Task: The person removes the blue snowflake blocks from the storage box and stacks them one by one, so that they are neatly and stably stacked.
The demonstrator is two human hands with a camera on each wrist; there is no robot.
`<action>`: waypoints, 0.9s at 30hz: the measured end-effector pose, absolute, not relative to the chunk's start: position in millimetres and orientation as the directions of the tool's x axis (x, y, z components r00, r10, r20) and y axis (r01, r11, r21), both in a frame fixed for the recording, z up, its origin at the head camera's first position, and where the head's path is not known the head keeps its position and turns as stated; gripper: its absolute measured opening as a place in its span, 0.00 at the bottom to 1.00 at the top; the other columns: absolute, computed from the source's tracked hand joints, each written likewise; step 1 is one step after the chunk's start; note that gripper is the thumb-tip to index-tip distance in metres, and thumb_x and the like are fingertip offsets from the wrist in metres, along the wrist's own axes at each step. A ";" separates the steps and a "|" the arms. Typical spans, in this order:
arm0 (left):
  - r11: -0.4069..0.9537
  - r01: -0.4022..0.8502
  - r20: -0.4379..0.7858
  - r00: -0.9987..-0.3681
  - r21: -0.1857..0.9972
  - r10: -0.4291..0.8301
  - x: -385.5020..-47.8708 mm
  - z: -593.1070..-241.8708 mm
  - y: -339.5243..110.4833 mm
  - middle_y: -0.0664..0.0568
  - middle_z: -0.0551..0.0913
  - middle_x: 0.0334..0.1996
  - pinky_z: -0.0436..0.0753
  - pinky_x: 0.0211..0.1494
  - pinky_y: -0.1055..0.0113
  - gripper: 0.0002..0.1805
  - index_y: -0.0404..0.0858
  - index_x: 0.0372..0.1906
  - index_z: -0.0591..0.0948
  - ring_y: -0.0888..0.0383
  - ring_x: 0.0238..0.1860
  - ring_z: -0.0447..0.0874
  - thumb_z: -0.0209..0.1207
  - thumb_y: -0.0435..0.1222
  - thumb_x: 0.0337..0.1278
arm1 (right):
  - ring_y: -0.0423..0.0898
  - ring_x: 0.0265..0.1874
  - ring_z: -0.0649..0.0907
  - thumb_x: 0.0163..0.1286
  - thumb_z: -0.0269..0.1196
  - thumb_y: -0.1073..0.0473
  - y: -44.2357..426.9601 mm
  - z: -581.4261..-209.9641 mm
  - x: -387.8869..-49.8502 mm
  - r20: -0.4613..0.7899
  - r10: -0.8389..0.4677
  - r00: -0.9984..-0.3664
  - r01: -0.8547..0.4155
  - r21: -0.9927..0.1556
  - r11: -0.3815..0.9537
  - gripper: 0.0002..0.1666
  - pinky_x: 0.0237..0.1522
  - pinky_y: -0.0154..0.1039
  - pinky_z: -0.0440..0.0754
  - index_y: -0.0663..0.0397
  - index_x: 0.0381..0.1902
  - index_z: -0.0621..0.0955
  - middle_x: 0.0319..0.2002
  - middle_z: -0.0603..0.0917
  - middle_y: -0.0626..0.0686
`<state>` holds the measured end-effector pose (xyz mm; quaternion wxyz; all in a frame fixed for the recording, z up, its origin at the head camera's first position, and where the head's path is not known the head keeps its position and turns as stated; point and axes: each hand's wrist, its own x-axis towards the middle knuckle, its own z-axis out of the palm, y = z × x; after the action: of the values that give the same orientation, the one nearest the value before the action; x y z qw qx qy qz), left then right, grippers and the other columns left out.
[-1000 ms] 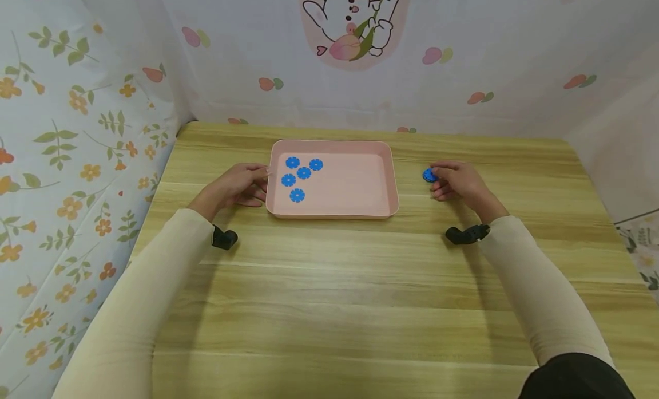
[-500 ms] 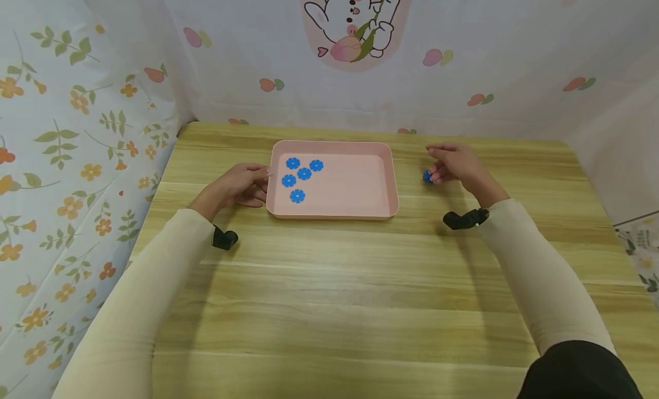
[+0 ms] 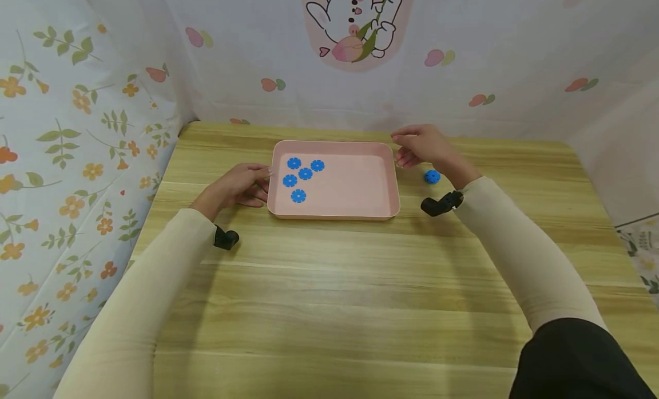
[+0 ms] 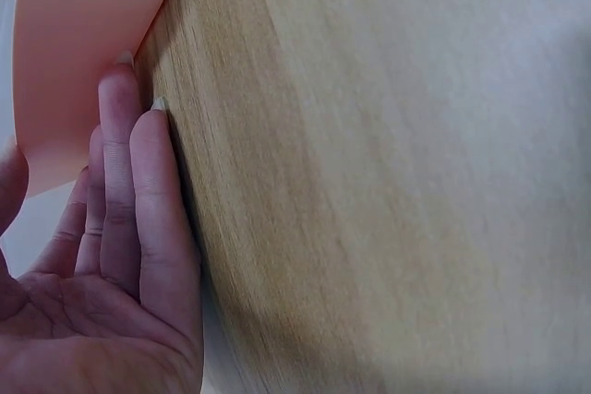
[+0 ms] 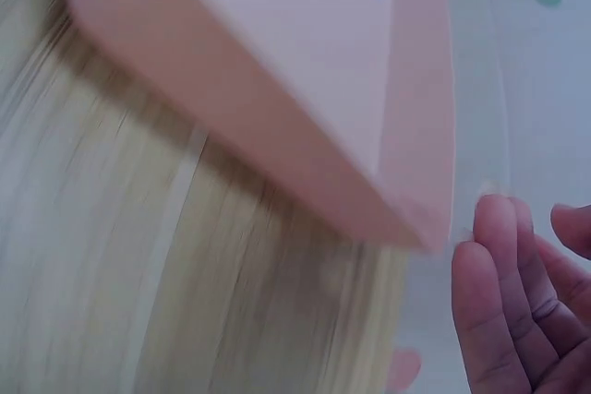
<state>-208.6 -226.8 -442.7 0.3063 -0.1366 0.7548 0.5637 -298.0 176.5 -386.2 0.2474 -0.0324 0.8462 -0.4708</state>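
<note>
A pink tray (image 3: 355, 184) stands on the table, with several blue notched plastic discs (image 3: 305, 173) in its left half. My left hand (image 3: 237, 184) holds the tray's left side, thumb at the rim; in the left wrist view its fingers (image 4: 120, 173) lie almost straight against the outer wall. My right hand (image 3: 424, 146) hovers by the tray's far right corner. In the right wrist view its fingers (image 5: 499, 292) are loosely bent beside the tray corner, with nothing between them. A further blue disc piece (image 3: 432, 176), perhaps stacked, lies on the table near the right wrist.
The wooden table (image 3: 329, 296) ends at a patterned cloth (image 3: 231, 61) behind the tray. A floral cloth (image 3: 87, 158) hangs along the left. Black wrist cameras (image 3: 441, 204) jut from both cuffs.
My right hand has let go of the blue disc piece on the right and moved left and away to the tray's far right corner. The left hand and tray stay put.
</note>
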 end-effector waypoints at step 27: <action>0.317 -0.559 -0.619 -0.774 0.766 0.132 -208.3 -441.2 -226.4 0.48 0.78 0.39 0.87 0.38 0.61 0.26 0.45 0.69 0.67 0.57 0.31 0.85 0.47 0.51 0.73 | 0.50 0.31 0.87 0.73 0.58 0.57 81.5 -396.7 -302.2 -0.424 -0.475 -0.771 0.065 -0.795 0.603 0.20 0.42 0.43 0.86 0.53 0.61 0.78 0.34 0.84 0.58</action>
<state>-208.3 -226.4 -441.2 0.3048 -0.1419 0.7520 0.5669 -302.2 81.5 -396.7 0.3156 -0.1223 0.8378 -0.4285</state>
